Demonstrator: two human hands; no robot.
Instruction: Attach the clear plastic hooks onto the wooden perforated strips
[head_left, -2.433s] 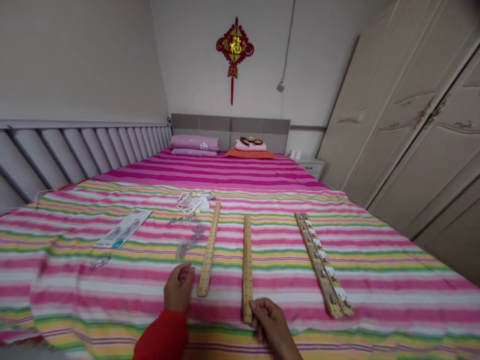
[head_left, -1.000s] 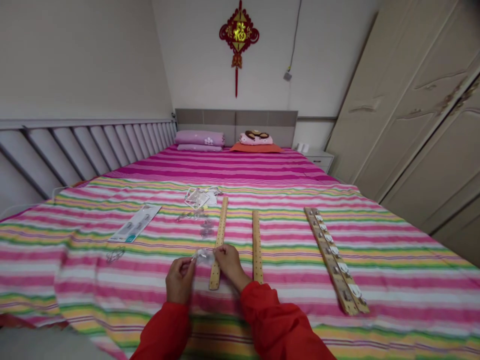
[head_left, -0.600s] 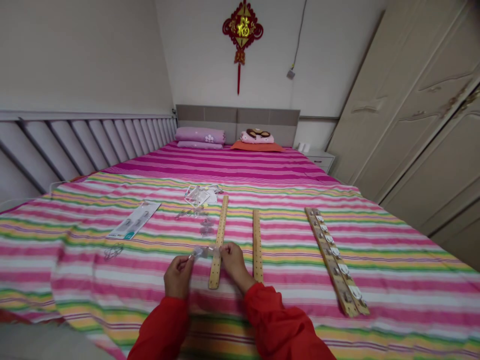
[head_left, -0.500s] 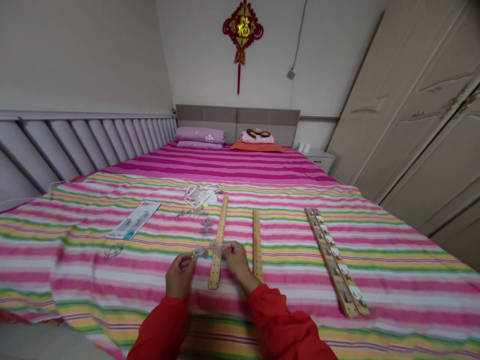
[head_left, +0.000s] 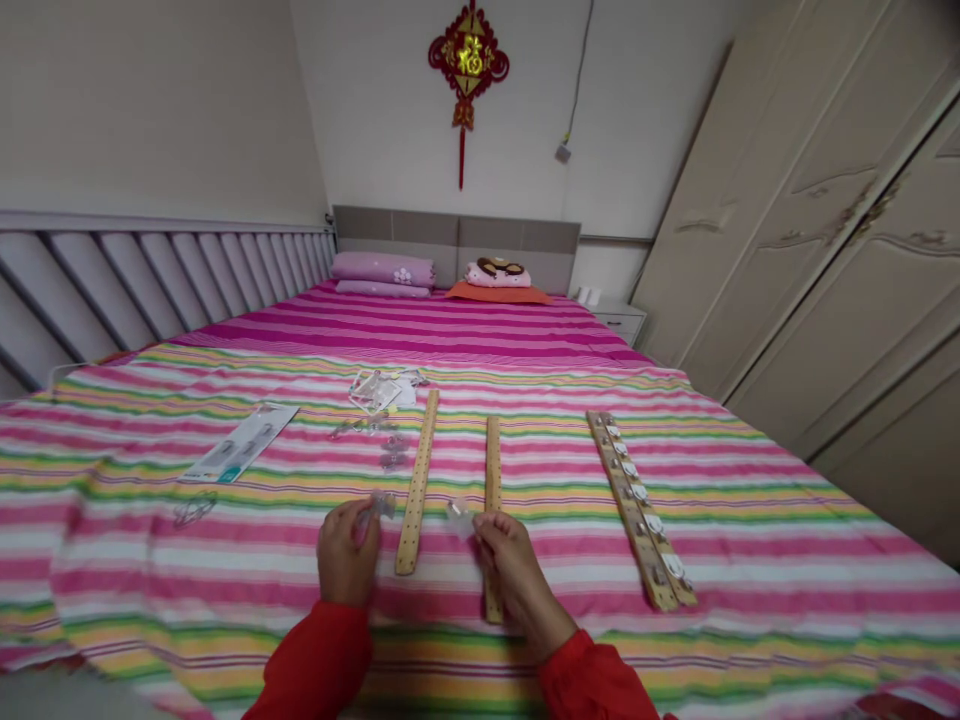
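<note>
My right hand (head_left: 514, 560) pinches a small clear plastic hook (head_left: 459, 515) with a shiny part, held beside the right perforated wooden strip (head_left: 493, 470). To the left, my left hand (head_left: 346, 552) has its thumb and fingers closed at another clear plastic hook (head_left: 385, 502), close to the bed cover. Between the hands lies a second perforated wooden strip (head_left: 418, 480), touched by neither. More clear hooks (head_left: 393, 452) lie just beyond my left hand. Fine detail on the held pieces is blurred.
Two joined wooden strips (head_left: 636, 510) with white and metal fittings lie at the right. A packaging card (head_left: 244, 443) and thin wire-like pieces (head_left: 195, 508) are at the left. A pile of frames and cards (head_left: 386, 389) lies farther back on the striped cover (head_left: 300, 620).
My hands have moved apart. The right one has carried its clear hook rightward from the left strip to near the right strip; the left one has shifted slightly left. The view has turned slightly.
</note>
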